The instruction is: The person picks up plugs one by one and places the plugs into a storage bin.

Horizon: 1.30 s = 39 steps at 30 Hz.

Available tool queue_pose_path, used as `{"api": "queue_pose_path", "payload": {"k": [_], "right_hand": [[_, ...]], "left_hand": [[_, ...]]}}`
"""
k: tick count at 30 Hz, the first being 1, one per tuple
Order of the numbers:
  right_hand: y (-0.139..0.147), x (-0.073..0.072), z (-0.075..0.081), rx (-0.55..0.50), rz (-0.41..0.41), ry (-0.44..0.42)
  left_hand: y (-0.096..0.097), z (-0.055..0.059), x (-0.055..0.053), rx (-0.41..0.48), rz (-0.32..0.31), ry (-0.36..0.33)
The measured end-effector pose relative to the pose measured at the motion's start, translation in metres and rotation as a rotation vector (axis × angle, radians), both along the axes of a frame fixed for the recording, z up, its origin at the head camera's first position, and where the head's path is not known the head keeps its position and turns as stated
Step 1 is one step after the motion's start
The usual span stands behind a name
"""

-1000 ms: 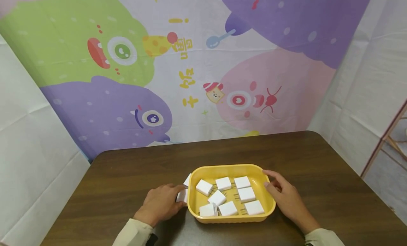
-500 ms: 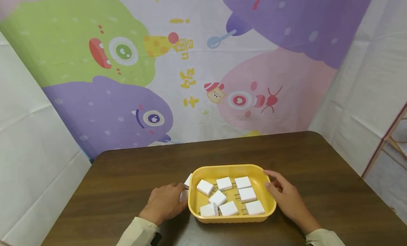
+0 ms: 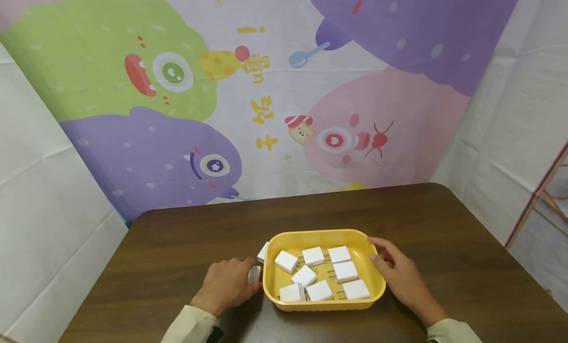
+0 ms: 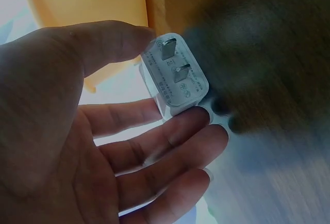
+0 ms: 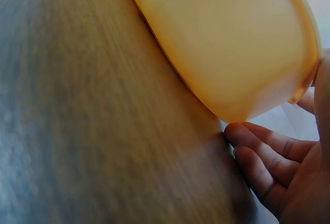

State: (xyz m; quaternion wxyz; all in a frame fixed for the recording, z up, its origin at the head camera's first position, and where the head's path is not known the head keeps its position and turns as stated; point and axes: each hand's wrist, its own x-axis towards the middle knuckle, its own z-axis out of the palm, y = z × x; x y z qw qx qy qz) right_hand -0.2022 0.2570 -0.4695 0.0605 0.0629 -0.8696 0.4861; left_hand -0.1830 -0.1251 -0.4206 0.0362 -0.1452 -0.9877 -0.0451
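Observation:
Between thumb and fingers, my left hand (image 3: 225,285) pinches a white charger plug (image 4: 178,82), its two metal prongs facing the left wrist camera. This charger sits just outside the left end of a yellow plastic basket (image 3: 324,306), low over the table. Inside the basket lie several white charger plugs (image 3: 344,271), most with prongs pointing left or right. At the basket's right end my right hand (image 3: 401,279) holds the rim, thumb over the edge and other fingers along the outer wall (image 5: 227,44).
One more white charger (image 3: 262,253) rests on the table behind my left hand, partly hidden by the basket's left end. The dark wooden table (image 3: 199,229) ends at a cartoon-printed cloth (image 3: 275,175) at the back. White cloth walls (image 3: 492,136) flank it.
My left fingers have drawn the pinched charger slightly away from the charger behind it and turned it. The basket and my right hand have stayed in place.

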Motion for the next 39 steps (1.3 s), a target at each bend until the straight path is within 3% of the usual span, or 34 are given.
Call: {"api": "queue_pose_path", "payload": {"k": [10, 17, 26, 39], "right_hand": [[0.0000, 0.0006, -0.0001, -0.008, 0.004, 0.003], [-0.0004, 0.0008, 0.0006, -0.007, 0.000, 0.005], [-0.0008, 0.0013, 0.0005, -0.002, -0.002, 0.013], [0.0001, -0.0004, -0.0025, -0.015, 0.007, 0.016]], "left_hand": [[-0.0022, 0.0002, 0.0008, 0.006, 0.015, 0.004], [-0.0027, 0.0000, 0.0021, 0.013, 0.018, 0.065], [-0.0002, -0.0004, 0.0017, 0.040, 0.041, 0.062], [0.0030, -0.0015, -0.0012, 0.061, 0.145, 0.028]]}}
